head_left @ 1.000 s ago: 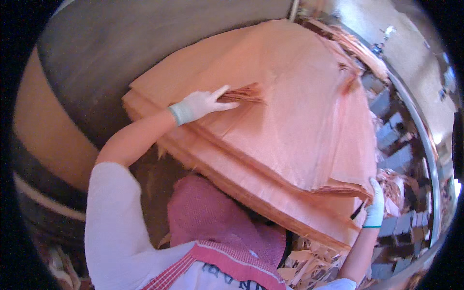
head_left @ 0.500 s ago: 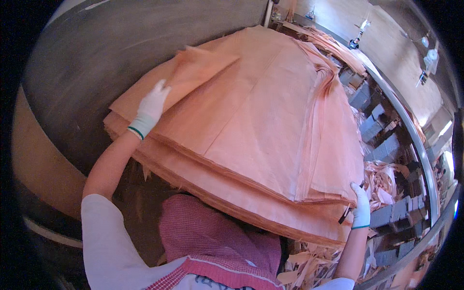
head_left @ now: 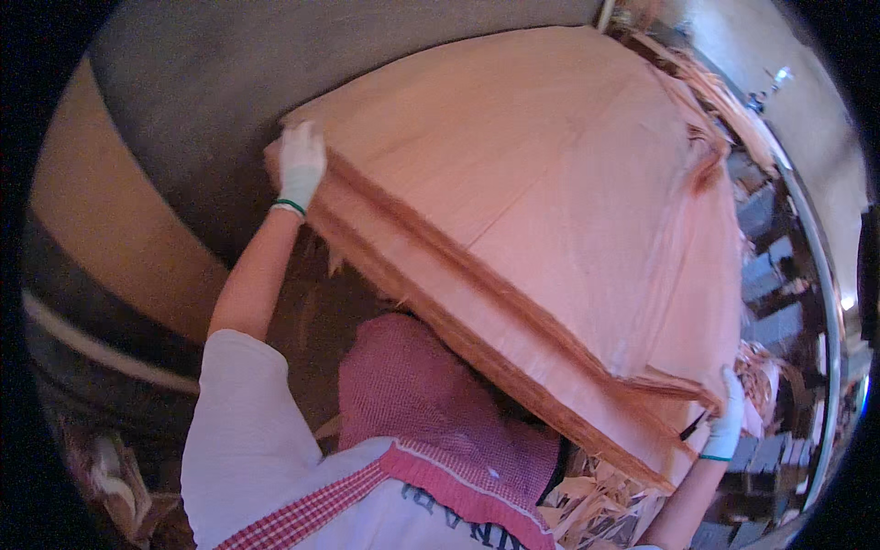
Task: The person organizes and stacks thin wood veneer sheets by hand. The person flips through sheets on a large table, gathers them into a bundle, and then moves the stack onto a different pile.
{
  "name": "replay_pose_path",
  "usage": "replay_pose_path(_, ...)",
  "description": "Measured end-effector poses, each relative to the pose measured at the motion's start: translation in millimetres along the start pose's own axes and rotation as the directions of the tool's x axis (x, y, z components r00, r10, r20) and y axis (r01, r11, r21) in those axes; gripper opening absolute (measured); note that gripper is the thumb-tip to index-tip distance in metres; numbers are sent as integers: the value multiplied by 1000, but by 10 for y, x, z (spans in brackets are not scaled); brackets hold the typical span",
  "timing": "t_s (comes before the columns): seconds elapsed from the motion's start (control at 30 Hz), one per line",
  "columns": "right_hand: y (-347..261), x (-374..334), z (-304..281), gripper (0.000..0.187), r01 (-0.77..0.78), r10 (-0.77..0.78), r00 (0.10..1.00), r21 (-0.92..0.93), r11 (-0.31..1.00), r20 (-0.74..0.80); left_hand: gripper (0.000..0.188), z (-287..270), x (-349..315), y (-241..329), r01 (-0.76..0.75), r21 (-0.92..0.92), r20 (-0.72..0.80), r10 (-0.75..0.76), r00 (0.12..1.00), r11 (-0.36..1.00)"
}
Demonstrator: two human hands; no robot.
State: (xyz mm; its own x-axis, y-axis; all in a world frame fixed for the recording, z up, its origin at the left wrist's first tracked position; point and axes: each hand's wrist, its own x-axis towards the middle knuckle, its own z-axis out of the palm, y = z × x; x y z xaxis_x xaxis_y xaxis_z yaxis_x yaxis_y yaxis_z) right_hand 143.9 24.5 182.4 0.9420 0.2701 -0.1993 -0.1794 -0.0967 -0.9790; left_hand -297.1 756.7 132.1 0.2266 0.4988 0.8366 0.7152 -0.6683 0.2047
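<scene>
A big stack of pinkish-orange wood veneer sheets (head_left: 522,156) fills the middle, in an upper pile set back on a lower pile (head_left: 458,302). My left hand (head_left: 302,158), in a white glove with a green cuff, is closed over the upper pile's near left corner. At the near right corner my right hand (head_left: 729,412), gloved alike, grips the edge of the veneer sheets, its fingers partly hidden. A thin dark object (head_left: 695,423) sticks out beside that hand; its kind is unclear. Toward the right side the top sheets are creased and ruffled (head_left: 706,156).
A grey wall (head_left: 202,101) stands behind and left of the stack. Torn veneer scraps (head_left: 596,495) lie below the right corner. Grey blocks (head_left: 770,321) are piled past a metal rail (head_left: 832,339) at right. A maroon checked apron (head_left: 422,394) covers my front.
The folded flap of veneer under my left hand now lies flat, and that hand has come to the pile's corner. My right hand stays at its corner. The whole view has shifted.
</scene>
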Motion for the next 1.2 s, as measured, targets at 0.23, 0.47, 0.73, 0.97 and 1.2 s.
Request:
replay_pose_path(0.23, -863, 947, -534, 40, 453, -445, 884, -28, 891, 143, 75, -876, -1067, 1283, 990, -80, 897, 441, 20, 118)
replay_pose_path(0.47, -1231, 1380, -880, 40, 554, -531, 833, -205, 807, 159, 88, -330, -1087, 1702, 656, -135, 864, 235, 445, -743)
replay_pose_path(0.73, -85, 1048, -1393, 40, 610, -468, 792, -527, 592, 391, 58, 391, -677, 525, 528, -599, 600, -100, 794, 602)
replay_pose_path(0.97, 851, -254, 32, 40, 155, -149, 987, -684, 713, 69, 36, 741, -827, 319, 400, -414, 561, -117, 819, 817)
replay_pose_path(1.2, 982, -189, 269, 51, 76, -100, 995, -686, 723, 5, 41, 798, -876, 187, 859, -488, 845, -330, 422, -151)
